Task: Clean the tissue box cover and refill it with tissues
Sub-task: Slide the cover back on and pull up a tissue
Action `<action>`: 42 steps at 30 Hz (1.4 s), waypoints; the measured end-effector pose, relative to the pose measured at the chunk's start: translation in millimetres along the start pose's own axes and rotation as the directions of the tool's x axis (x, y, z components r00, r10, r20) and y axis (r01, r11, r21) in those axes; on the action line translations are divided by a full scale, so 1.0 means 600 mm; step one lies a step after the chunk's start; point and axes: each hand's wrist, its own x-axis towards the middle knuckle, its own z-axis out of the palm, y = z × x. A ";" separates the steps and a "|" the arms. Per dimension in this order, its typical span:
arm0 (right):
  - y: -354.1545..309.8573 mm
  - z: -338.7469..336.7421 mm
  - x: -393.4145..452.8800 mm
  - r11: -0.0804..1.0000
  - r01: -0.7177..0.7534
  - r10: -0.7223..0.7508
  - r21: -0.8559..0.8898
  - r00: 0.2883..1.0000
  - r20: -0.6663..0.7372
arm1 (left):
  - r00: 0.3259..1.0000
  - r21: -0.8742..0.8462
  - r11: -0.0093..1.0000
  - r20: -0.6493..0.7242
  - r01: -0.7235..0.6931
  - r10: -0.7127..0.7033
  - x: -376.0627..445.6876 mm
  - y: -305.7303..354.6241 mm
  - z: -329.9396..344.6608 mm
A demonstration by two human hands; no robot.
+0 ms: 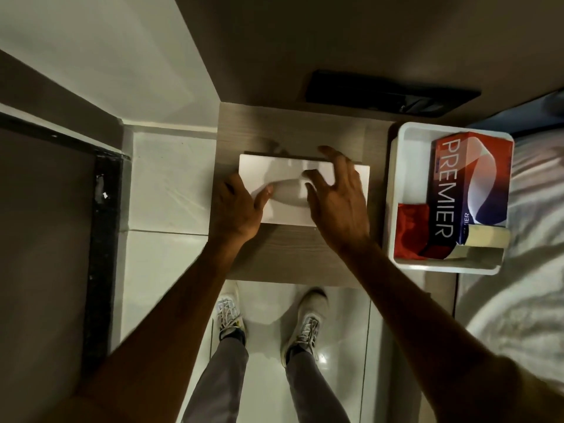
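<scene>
**Tissue box cover gripped on the side table, refill waiting in the tray**

The tissue box cover (305, 190) lies flat in the middle of a small wood-grain side table (293, 254), its oval slot facing up. The left hand (236, 210) clasps its near-left corner, thumb lying on the top face. The right hand (335, 199) is spread over the right half, fingers splayed; whether it presses down or hovers just above is unclear.

The step looks like taking hold of the cover to lift or open it. Gripping both short ends evenly should keep the smooth, hard shell from sliding on the tabletop.

The cover is white, matte and rectangular with crisp edges. Just to the right, a rounded white plastic tray (396, 178) holds a glossy PREMIER tissue box (448, 190), a crumpled red cloth (410, 230) and a tape roll (485, 239).
</scene>
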 end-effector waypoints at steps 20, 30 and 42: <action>0.008 0.040 0.075 0.967 0.241 -0.195 -0.086 0.913 0.358 | 0.999 -0.088 0.996 -0.029 -0.022 0.020 0.004 -0.012 0.003; -0.003 -0.028 0.031 0.998 0.057 -0.058 0.011 0.989 0.136 | 1.000 -0.117 0.993 0.008 0.026 -0.025 0.001 -0.001 -0.002; 0.009 -0.022 -0.014 0.988 0.011 -0.007 0.154 1.000 -0.028 | 0.999 -0.106 0.994 0.018 0.028 -0.027 -0.002 0.001 -0.002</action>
